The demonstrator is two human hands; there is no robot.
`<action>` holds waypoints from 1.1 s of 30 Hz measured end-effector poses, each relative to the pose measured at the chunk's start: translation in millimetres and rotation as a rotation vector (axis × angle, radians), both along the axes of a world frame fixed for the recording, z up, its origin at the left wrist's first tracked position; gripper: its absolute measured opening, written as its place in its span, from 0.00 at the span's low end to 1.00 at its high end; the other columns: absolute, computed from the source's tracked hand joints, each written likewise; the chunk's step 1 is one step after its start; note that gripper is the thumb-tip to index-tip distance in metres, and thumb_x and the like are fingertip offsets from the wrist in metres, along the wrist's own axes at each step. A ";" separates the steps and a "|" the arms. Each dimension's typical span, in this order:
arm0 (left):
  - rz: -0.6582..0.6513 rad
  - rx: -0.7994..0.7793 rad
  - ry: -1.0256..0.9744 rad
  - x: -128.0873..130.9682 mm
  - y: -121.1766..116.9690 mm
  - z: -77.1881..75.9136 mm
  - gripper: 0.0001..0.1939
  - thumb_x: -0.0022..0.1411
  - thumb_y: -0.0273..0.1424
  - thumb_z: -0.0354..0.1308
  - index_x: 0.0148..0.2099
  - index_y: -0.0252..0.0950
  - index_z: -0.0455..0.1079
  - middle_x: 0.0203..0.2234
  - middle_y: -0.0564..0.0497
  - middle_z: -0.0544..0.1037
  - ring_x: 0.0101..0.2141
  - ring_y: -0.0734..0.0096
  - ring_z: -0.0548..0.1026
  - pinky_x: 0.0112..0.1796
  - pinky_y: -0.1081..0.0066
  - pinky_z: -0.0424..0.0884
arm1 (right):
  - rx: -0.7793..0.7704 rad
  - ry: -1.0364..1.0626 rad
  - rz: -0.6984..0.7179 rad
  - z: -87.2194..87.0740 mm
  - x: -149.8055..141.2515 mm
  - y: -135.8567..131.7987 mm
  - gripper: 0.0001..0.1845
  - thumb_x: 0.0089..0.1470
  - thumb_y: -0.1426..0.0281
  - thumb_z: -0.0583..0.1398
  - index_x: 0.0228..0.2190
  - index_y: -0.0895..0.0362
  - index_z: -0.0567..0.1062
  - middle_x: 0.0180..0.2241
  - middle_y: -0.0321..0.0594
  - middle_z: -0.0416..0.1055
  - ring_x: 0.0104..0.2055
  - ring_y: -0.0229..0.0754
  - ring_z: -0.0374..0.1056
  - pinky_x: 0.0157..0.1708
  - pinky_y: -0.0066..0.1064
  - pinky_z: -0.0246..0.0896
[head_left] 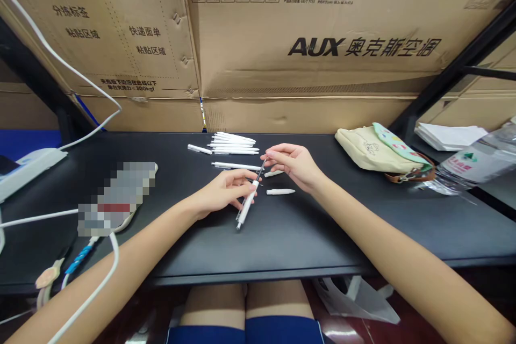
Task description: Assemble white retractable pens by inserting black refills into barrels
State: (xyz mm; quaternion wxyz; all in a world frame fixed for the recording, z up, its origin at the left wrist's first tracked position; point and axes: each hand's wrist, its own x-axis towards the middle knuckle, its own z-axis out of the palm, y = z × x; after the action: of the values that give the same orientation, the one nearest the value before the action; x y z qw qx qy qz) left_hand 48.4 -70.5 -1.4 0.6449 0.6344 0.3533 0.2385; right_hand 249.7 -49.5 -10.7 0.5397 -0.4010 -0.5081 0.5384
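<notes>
Far left on the black worktop (322, 231), a white cable (83, 62) runs to a white plastic unit (28, 169), with a pixelated object (116, 199) to its right, too blurred to name. Next comes a loose white pen (200, 149), then a pile of white pens (234, 143) lying side by side, all far on the worktop, with a long white pen (236, 166) just nearer. Your left hand (221, 193) comes in from near left, fingers (244, 187) curled onto a white pen barrel (248, 199) at mid-worktop, tilted, its end pointing near; the grip is narrow and closed on it. A thin refill (261, 170) sticks out the far end toward your right hand (292, 164), whose narrow pinch sits at the refill's tip. Both look light; the barrel is likely stiff but smooth, so hold it around the middle, and the refill looks easy to bend, so take it close to the barrel. Just right lie a short white pen piece (274, 173) and a second short piece (280, 191), apart from each other. Further right are a canvas bag (377, 150), loose paper sheets (449, 136) and a plastic water bottle (471, 164), with a cardboard AUX carton (363, 48) along the far edge.
</notes>
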 end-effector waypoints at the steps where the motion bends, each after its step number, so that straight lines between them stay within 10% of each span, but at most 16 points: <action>1: -0.004 -0.002 0.000 0.0 -0.3 0.0 0.20 0.54 0.41 0.61 0.45 0.33 0.68 0.28 0.50 0.72 0.31 0.70 0.72 0.26 0.74 0.70 | -0.004 -0.001 0.018 0.0 -0.4 -0.3 0.12 0.39 0.65 0.70 0.26 0.59 0.77 0.28 0.42 0.77 0.28 0.36 0.72 0.26 0.25 0.67; 14: 0.049 -0.020 -0.027 0.7 0.4 -0.7 0.21 0.52 0.40 0.63 0.45 0.34 0.69 0.30 0.49 0.73 0.33 0.70 0.72 0.28 0.73 0.71 | -0.038 -0.144 0.110 5.3 2.1 -2.0 0.18 0.41 0.59 0.67 0.32 0.59 0.75 0.32 0.44 0.77 0.31 0.39 0.73 0.29 0.29 0.68; 22: 0.167 -0.024 -0.133 -1.5 7.0 -7.3 0.23 0.51 0.40 0.65 0.46 0.35 0.68 0.30 0.50 0.74 0.30 0.71 0.73 0.27 0.73 0.71 | 0.267 -0.919 0.215 16.4 32.8 2.0 0.16 0.39 0.60 0.67 0.29 0.59 0.78 0.25 0.38 0.73 0.26 0.37 0.65 0.27 0.29 0.60; 33: 0.189 -0.035 -0.151 -0.9 6.3 -5.3 0.23 0.50 0.40 0.66 0.46 0.34 0.68 0.30 0.49 0.74 0.30 0.71 0.73 0.27 0.74 0.71 | 0.295 -0.969 0.211 8.7 29.0 3.4 0.11 0.40 0.64 0.66 0.26 0.58 0.77 0.24 0.37 0.72 0.27 0.37 0.64 0.28 0.28 0.59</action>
State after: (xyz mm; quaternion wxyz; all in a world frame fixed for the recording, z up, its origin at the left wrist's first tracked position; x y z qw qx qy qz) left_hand 47.5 -64.3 -6.8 0.6551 0.5672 0.3663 0.3391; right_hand 278.7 -46.0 -2.0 0.2359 -0.4708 -0.8078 0.2648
